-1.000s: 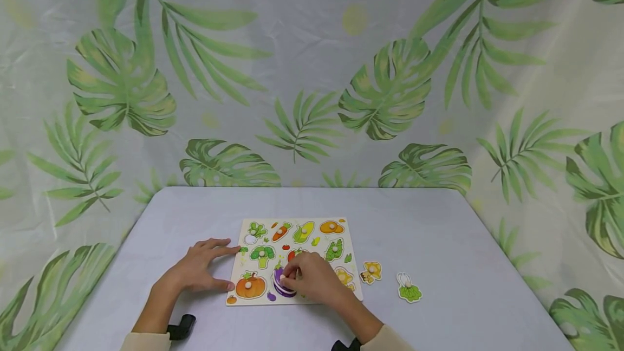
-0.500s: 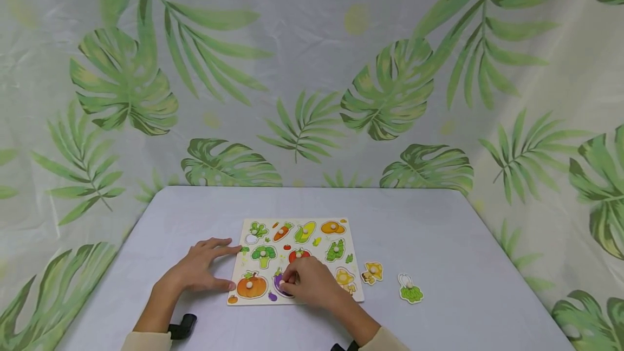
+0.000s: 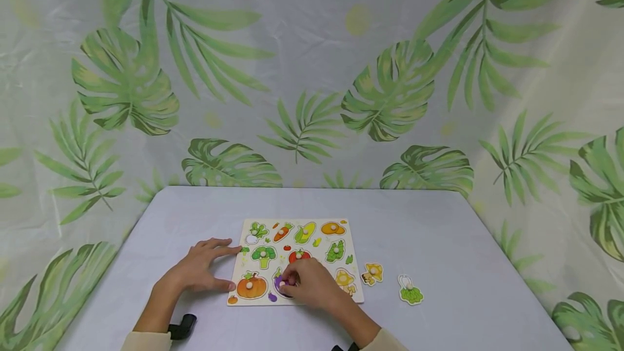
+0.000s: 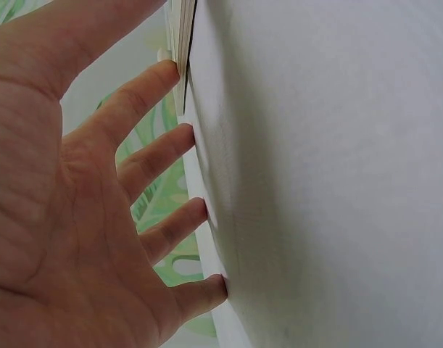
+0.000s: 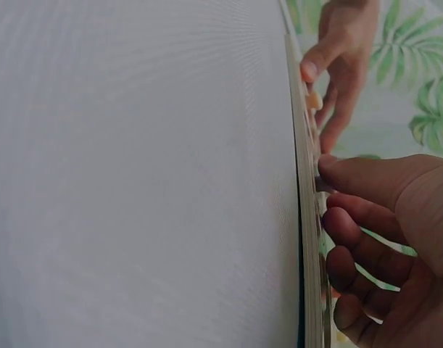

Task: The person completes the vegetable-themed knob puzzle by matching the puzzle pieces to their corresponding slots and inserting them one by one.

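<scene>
In the head view my right hand [image 3: 314, 285] pinches the knob of a purple eggplant puzzle piece [image 3: 278, 279], which lies at its spot in the front row of the wooden vegetable puzzle board [image 3: 240, 270]. Part of the eggplant is hidden under the fingers. In the right wrist view the thumb and index finger of the right hand [image 5: 381, 239] meet just above the board's edge. My left hand [image 3: 197, 270] spreads its fingers at the board's left side, thumb and index fingertip touching the edge. The left wrist view shows that hand [image 4: 98, 188] holding nothing.
A yellow mushroom piece [image 3: 372, 273] and a bok choy piece [image 3: 410, 290] lie on the white table [image 3: 439, 232] right of the board. Pumpkin [image 3: 251, 286], broccoli [image 3: 264, 255], tomato [image 3: 299, 255], corn [image 3: 305, 232] and other vegetables cover the board.
The eggplant piece has shifted slightly and now lies flatter on the board, with my right hand still pinching its knob. More of the tomato shows. My left hand has stayed in place.
</scene>
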### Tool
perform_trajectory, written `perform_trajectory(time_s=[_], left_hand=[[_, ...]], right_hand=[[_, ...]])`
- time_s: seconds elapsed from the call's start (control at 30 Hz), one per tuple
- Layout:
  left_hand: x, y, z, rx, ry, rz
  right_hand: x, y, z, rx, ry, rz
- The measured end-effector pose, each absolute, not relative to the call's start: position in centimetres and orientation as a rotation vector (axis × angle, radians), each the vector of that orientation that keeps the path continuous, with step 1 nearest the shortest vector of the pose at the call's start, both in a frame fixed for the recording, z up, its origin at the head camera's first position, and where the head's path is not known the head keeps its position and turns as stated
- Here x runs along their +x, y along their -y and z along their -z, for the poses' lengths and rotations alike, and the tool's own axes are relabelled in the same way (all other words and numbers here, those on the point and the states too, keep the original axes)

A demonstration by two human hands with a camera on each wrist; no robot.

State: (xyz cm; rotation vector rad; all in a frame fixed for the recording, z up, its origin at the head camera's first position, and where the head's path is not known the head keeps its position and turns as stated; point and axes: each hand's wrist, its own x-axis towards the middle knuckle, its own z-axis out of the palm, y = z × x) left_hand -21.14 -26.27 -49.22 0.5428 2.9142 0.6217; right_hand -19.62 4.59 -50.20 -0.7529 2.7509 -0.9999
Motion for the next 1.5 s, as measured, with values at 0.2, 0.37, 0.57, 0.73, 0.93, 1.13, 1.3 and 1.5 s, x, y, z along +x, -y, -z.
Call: perform_trajectory(time_s=[0.2,0.37,0.57,0.73,0.93,1.13,1.3,1.5], left_hand=[[-21.1,26.2,49.1,0.535,-2.911,-0.62],[-21.0,26.2,49.0,0.531,-2.905,-0.627],[-21.0,26.3,49.1,0.526,-2.902,-0.609],[-21.0,26.3,49.1,0.531,-2.904,-0.61],[-21.0,26.2,49.0,0.548,-2.902,-0.614],[-21.1,26.3,49.0,0.579,-2.907,-0.634],[-21.2,26.3,49.0,0.589,-2.91,-0.637],[-21.2,26.4,49.1,0.594,-2.91,-0.627]], right_hand=[[-19.6,-4.6,50.2,-0.73,-2.732,1.015],[-19.6,-4.9,50.1,-0.741,-2.738,1.04],[-20.1,-6.0,49.4,-0.767,-2.769,1.064],[-20.6,-7.1,49.2,-0.759,-2.807,1.053],[-20.8,-8.9,48.9,-0.725,-2.839,1.059],[-20.6,-10.9,48.3,-0.681,-2.887,1.067],[-20.4,-12.8,48.1,-0.644,-2.944,1.046],[-20.3,-15.7,48.1,-0.547,-3.03,1.034]])
